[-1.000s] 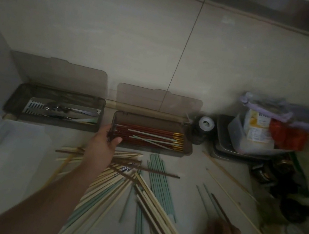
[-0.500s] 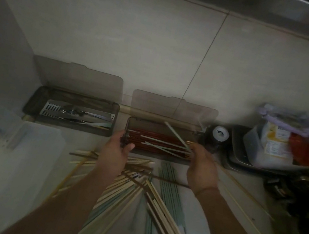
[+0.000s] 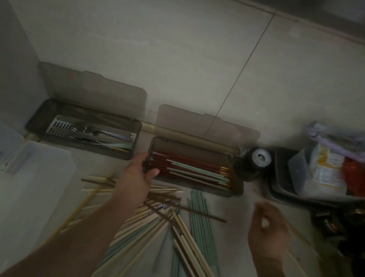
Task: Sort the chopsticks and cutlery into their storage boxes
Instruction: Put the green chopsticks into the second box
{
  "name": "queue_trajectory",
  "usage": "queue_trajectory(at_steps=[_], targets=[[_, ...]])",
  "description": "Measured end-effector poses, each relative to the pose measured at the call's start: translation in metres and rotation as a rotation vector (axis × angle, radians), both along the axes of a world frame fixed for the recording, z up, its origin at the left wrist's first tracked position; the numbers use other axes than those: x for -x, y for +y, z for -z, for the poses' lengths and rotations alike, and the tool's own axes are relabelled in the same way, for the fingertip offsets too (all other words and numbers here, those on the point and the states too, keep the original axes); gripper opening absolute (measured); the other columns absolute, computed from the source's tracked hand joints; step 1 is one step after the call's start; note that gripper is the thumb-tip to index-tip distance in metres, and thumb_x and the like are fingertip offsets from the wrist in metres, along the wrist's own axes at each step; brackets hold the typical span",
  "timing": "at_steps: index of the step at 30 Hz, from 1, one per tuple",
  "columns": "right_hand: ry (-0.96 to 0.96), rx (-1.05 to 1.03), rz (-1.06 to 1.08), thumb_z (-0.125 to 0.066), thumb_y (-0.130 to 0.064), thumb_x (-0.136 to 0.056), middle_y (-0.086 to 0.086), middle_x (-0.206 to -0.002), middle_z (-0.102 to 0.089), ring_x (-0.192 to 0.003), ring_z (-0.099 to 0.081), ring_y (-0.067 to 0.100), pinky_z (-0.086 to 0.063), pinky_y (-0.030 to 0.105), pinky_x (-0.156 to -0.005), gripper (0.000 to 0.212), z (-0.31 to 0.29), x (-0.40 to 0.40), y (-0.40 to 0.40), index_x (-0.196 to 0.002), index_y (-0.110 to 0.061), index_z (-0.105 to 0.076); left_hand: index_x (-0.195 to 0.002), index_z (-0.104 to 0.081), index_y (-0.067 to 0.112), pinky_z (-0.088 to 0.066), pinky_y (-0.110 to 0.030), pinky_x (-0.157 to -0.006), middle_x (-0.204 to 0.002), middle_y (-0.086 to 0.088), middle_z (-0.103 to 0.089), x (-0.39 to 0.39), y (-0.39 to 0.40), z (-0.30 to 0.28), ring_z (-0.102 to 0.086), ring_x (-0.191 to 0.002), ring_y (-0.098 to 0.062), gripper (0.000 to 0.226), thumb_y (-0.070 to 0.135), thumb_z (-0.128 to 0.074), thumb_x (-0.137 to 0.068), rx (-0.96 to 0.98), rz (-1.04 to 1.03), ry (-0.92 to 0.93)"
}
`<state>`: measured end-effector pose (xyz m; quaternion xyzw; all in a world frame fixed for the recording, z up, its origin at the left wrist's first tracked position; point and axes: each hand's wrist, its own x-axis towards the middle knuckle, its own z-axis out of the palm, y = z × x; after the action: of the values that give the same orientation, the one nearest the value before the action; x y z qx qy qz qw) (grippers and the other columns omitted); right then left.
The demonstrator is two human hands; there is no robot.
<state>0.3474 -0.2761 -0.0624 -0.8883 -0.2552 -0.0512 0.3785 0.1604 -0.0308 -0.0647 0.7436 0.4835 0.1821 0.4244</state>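
At the counter, left hand (image 3: 137, 179) grips the chopstick box (image 3: 193, 181) at its left end; right hand (image 3: 269, 229) hovers blurred, grip undeterminable.

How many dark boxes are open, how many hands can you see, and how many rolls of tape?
Dark storage boxes, lids up: 2, the cutlery box and the chopstick box
Hands: 2, the left hand holding the chopstick box's end, the right hand holding nothing
Tape rolls: 1, the tape roll right of the chopstick box
Total: 5
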Motion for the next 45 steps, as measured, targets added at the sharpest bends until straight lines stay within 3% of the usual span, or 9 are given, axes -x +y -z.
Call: queue_trajectory(at_steps=[3, 8, 12, 21, 26, 30, 36, 42, 45], targets=[[0.02, 0.101, 0.212, -0.042, -0.037, -0.083, 0.017, -0.092, -0.064, -0.078, -0.06, 0.036, -0.048, 0.037, -0.074, 0.041, 0.022, 0.007, -0.076, -0.092, -0.006, -0.067, -0.13, -0.051, 0.02, -0.046, -0.034, -0.087, -0.116, -0.007, -0.067, -0.001, 0.0, 0.003, -0.062, -0.107, -0.027, 0.039, 0.03, -0.061, -0.093, -0.019, -0.013, 0.02], [-0.198, 0.443, 0.093, -0.024, -0.053, -0.096, 0.022, -0.089, -0.067, -0.075, -0.063, 0.044, -0.041, 0.041, -0.072, 0.071, 0.041, 0.029, -0.147, -0.091, -0.003, -0.074, -0.131, -0.051, 0.019, -0.046, -0.035, -0.085, -0.116, -0.009, -0.067, -0.002, 0.0, 0.005, -0.062, -0.106, -0.028, 0.04, 0.029, -0.061, -0.094, -0.035, -0.003, 0.017], [-0.134, 0.603, 0.247, -0.04, -0.043, -0.08, 0.02, -0.088, -0.068, -0.077, -0.062, 0.044, -0.044, 0.045, -0.073, 0.052, 0.052, 0.048, -0.153, -0.091, -0.006, -0.074, -0.131, -0.05, 0.017, -0.049, -0.04, -0.087, -0.117, -0.011, -0.067, -0.003, 0.0, 0.007, -0.062, -0.107, -0.032, 0.041, 0.03, -0.06, -0.094, -0.032, 0.005, 0.037], [-0.052, 0.625, 0.278, -0.037, -0.038, -0.075, 0.015, -0.08, -0.067, -0.082, -0.052, 0.037, -0.041, 0.045, -0.068, 0.044, 0.043, 0.061, -0.117, -0.078, -0.01, -0.071, -0.132, -0.048, 0.023, -0.05, -0.039, -0.085, -0.114, -0.008, -0.068, -0.001, 0.0, 0.008, -0.064, -0.103, -0.029, 0.042, 0.035, -0.06, -0.093, -0.038, -0.011, 0.069], [-0.046, 0.433, 0.221, -0.041, -0.013, -0.083, 0.018, -0.081, -0.066, -0.076, -0.059, 0.037, -0.045, 0.043, -0.069, 0.029, 0.018, 0.047, -0.075, -0.085, -0.002, -0.068, -0.131, -0.047, 0.025, -0.048, -0.037, -0.083, -0.114, -0.005, -0.068, -0.003, 0.0, 0.009, -0.064, -0.103, -0.027, 0.041, 0.033, -0.06, -0.093, -0.024, -0.018, 0.078], [-0.041, 0.202, -0.034, -0.045, 0.006, -0.085, 0.018, -0.088, -0.064, -0.071, -0.059, 0.03, -0.042, 0.031, -0.07, 0.024, -0.026, 0.026, 0.009, -0.096, 0.0, -0.065, -0.133, -0.044, 0.029, -0.047, -0.036, -0.083, -0.116, -0.004, -0.067, -0.002, 0.001, 0.013, -0.064, -0.104, -0.028, 0.042, 0.035, -0.058, -0.094, -0.026, -0.01, 0.076], [0.024, 0.466, -0.529, -0.06, 0.009, -0.079, 0.017, -0.111, -0.059, -0.098, -0.06, 0.036, -0.05, 0.038, -0.089, 0.036, -0.015, -0.015, 0.103, -0.111, -0.007, -0.067, -0.132, -0.044, 0.03, -0.047, -0.037, -0.083, -0.117, -0.004, -0.066, -0.001, 0.001, 0.012, -0.062, -0.105, -0.028, 0.041, 0.036, -0.058, -0.094, -0.024, 0.006, 0.081], [0.054, 0.567, -0.507, -0.061, -0.006, -0.086, 0.015, -0.11, -0.065, -0.105, -0.057, 0.033, -0.046, 0.036, -0.096, 0.024, -0.004, -0.032, 0.116, -0.108, -0.009, -0.069, -0.133, -0.043, 0.027, -0.048, -0.039, -0.087, -0.119, -0.006, -0.065, -0.001, 0.003, 0.012, -0.062, -0.106, -0.029, 0.043, 0.036, -0.058, -0.093, -0.012, 0.008, 0.103], [-0.105, 0.388, -0.414, -0.065, -0.003, -0.08, 0.013, -0.096, -0.066, -0.096, -0.056, 0.032, -0.051, 0.039, -0.087, 0.018, -0.009, -0.028, 0.101, -0.096, -0.007, -0.071, -0.134, -0.042, 0.026, -0.047, -0.039, -0.087, -0.121, -0.006, -0.065, -0.002, 0.004, 0.013, -0.062, -0.108, -0.03, 0.044, 0.036, -0.058, -0.094, -0.021, 0.01, 0.117]])
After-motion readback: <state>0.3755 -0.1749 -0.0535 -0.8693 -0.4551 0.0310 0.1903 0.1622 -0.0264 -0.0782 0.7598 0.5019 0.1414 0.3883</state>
